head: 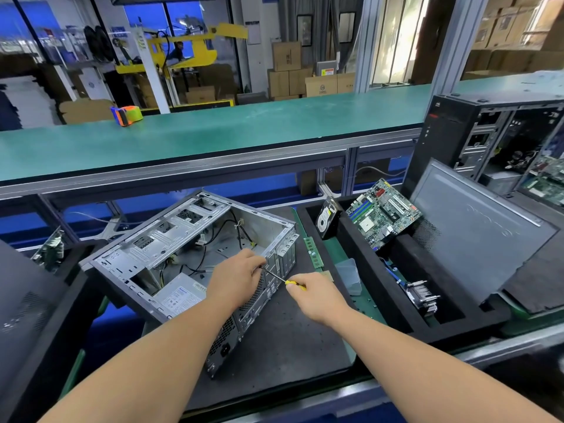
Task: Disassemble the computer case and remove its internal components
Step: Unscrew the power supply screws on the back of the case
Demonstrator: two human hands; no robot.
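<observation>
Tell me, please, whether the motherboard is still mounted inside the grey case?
Out. The grey case holds only cables and a power supply; a motherboard leans in the black foam tray beside it.

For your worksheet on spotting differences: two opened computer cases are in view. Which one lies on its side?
The silver case under the hands, on the dark mat, lies on its side; the black case at far right stands upright.

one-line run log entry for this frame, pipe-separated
stage: case rear panel | right hand: holds screwdriver, tip at panel | left hand: on computer case rear edge | power supply: still inside | motherboard: out, in foam tray
</observation>
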